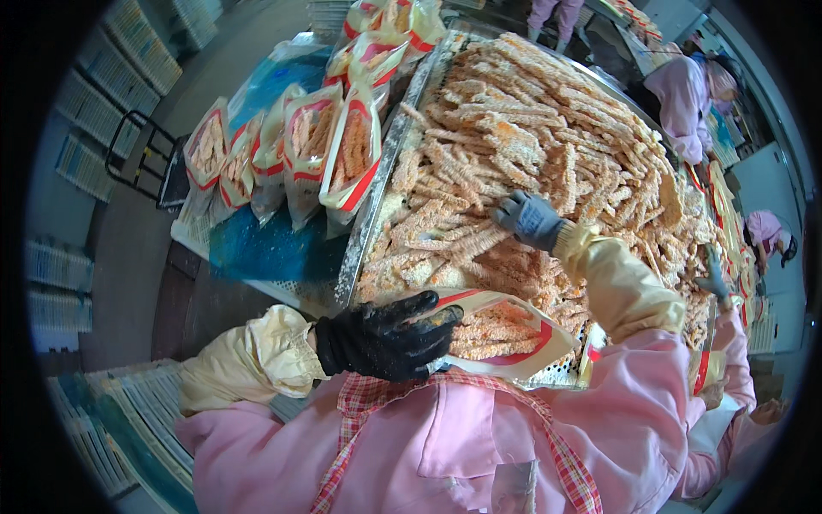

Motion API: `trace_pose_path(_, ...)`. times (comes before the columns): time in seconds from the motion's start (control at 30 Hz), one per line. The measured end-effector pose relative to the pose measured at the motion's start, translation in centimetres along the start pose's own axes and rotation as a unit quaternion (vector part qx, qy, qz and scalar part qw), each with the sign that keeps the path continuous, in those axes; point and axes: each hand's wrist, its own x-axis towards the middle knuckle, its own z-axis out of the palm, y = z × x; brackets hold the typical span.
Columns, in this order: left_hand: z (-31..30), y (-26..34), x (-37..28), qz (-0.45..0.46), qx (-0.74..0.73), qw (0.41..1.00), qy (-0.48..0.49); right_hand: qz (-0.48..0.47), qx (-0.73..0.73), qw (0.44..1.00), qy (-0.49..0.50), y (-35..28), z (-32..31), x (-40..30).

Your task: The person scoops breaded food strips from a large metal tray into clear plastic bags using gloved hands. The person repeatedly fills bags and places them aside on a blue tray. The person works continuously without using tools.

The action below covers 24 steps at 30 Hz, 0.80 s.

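Observation:
My left hand (392, 337), in a black glove, grips the near-left edge of a clear plastic bag (557, 339) with cream and red bands. The bag lies tilted with its mouth spread, and breaded strips (494, 331) show inside. My right hand (530, 220), in a grey-blue coated glove, reaches into a large pile of breaded strips (546, 141). Its fingers are curled against the strips; whether they hold any is hidden. The pile covers a metal worktable with a raised rim (383, 193), with loose crumbs around it.
Filled open bags (314, 132) stand on a blue sheet (276, 247) over a white perforated tray at left. A black-framed cart (144, 154) and stacked trays (119, 80) lie beyond. A co-worker's gloved hand (711, 273) touches the pile's right side; another person (684, 103) bends at the far right.

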Motion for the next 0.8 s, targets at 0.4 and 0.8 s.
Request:
trace_pose_path(0.4,-0.2,-1.7,1.3,-0.118,-0.051,0.984,-0.125,0.145,0.396,0.904,-0.062,-7.0,-7.8,0.2)
trace_pose_path(0.8,2.9,-4.0,3.0,-0.263,-0.149,0.943,-0.137,0.317,0.805,0.471,0.170,0.8,-10.4,-5.9)
